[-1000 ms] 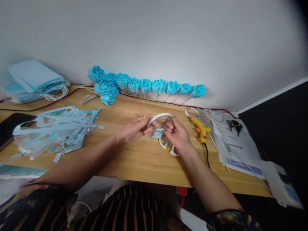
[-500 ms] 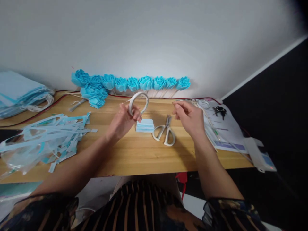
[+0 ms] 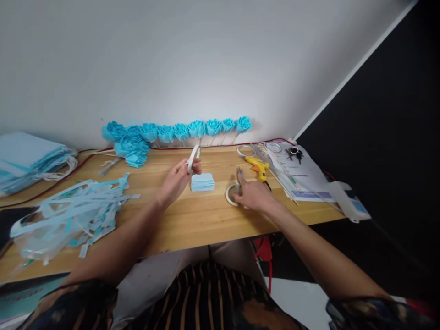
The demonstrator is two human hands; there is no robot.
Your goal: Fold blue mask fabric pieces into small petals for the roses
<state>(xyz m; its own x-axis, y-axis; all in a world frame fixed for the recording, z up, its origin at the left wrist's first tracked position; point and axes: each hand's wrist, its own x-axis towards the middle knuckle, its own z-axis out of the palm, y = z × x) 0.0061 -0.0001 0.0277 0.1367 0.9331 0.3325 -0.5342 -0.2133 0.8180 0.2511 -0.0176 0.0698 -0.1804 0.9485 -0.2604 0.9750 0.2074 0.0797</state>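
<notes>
My left hand (image 3: 180,176) is closed around a narrow roll of white tape (image 3: 192,160), raised above the table and seen nearly edge-on. Low over the wood, my right hand (image 3: 254,195) grips a pair of scissors (image 3: 232,195) with pale handles. One handle loop and the blade tips show; the other loop is hidden under the hand, which is slightly blurred. Between the hands lies a small stack of light blue cut pieces (image 3: 202,182). Just beyond my right hand rests a yellow glue gun (image 3: 257,167).
Blue fabric flowers (image 3: 196,129) on sticks line the wall. Light blue strip scraps (image 3: 99,201) and a plastic bag (image 3: 44,233) lie left, with stacked blue sheets (image 3: 30,156) behind. Keys (image 3: 294,153) sit on papers (image 3: 309,176) at right, near a white device (image 3: 349,201).
My right hand has come down and left onto the scissors, uncovering the glue gun. The tape roll in my left hand has turned to a narrower angle. The view has shifted somewhat.
</notes>
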